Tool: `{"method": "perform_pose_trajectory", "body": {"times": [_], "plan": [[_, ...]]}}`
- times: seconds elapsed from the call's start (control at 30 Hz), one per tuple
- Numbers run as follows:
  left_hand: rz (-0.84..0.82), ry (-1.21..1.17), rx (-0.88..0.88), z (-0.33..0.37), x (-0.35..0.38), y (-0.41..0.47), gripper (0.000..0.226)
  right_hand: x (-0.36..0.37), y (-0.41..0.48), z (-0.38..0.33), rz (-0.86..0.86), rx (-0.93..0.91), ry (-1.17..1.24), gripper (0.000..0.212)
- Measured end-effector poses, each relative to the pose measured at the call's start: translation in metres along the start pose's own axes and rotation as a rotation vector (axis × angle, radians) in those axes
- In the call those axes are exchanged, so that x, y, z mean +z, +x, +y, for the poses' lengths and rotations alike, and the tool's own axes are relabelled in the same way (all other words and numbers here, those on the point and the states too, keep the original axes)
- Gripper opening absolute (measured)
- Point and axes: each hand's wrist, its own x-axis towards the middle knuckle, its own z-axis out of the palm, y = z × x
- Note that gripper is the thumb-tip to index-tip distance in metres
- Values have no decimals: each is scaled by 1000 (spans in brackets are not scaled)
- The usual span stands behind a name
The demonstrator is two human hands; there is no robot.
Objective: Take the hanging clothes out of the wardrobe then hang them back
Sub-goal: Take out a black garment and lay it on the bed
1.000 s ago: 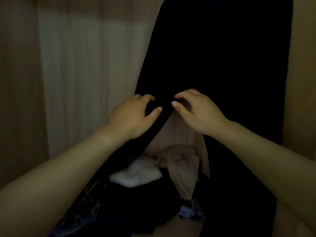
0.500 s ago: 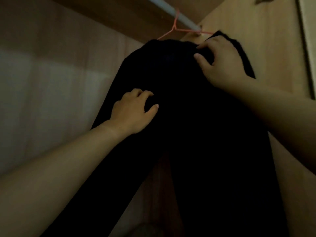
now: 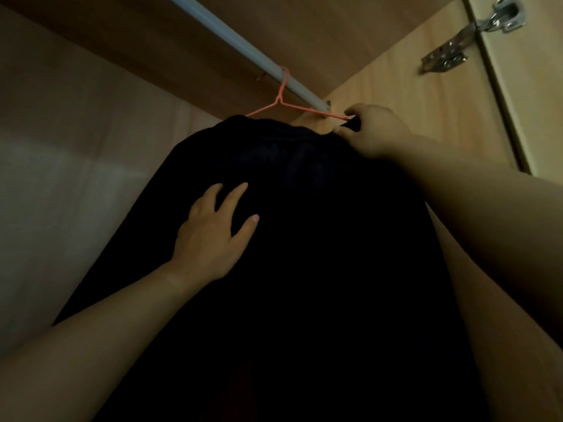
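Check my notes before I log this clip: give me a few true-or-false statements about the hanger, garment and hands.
1. The hanger is hooked on the rail. True.
2. The garment is white. False: it is black.
3. The left hand lies flat on the garment, fingers spread. True.
4. The right hand holds the hinge. False: it pinches the garment's top edge at the hanger's right end.
5. Several garments hang on the rail. False: only one shows.
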Motion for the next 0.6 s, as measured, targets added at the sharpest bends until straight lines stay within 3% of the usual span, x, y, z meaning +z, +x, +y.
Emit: {"method": "perform_pose_trajectory", "body": {"times": [0.2,0.5,0.6], "plan": [[-12,-55,7,-8,4,4,70,3,16,5,169,-31,105,28],[-15,-43,17,-13,10,7,74,4,25,9,157,-13,315,18],[-10,-26,34,-15,13,9,73,7,30,8,224,43,377,12]]}}
